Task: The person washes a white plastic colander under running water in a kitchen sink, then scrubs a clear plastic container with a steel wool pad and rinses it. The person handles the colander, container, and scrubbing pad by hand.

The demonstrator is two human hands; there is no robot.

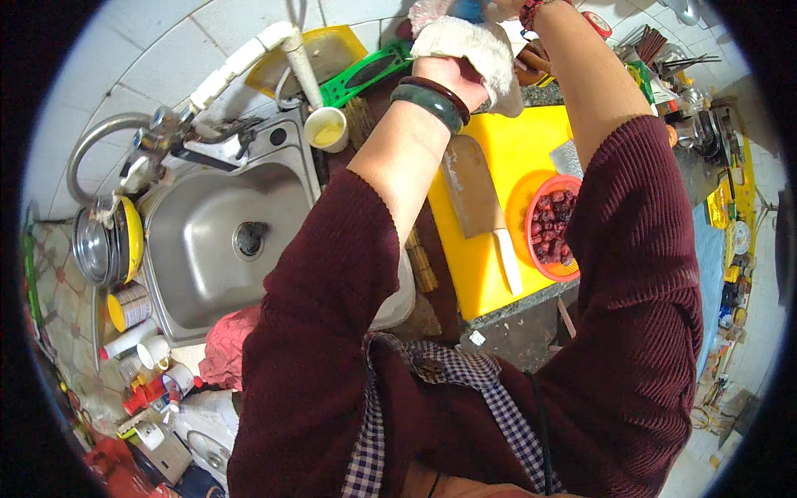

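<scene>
At the top of the head view, my left hand (457, 75) is wrapped in a white cloth (467, 43), with two bangles on the wrist. My right hand (504, 9) is beside the cloth, mostly cut off by the upper rim, so its fingers cannot be made out. A blue item (468, 10) and a pink-and-white cloth (428, 14) show next to it. Below my arms, a cleaver (476, 187) with a white handle lies flat on a yellow cutting board (461, 274). A red plastic basket (531, 249) of dark red fruit stands on the board, partly hidden by my right sleeve.
On the left is a steel sink (193, 249) with a tap (159, 134). A white cup (327, 129) with yellowish contents stands at its back corner, near a green grater-like tool (367, 75). A pink cloth (230, 348) lies at the sink's front edge.
</scene>
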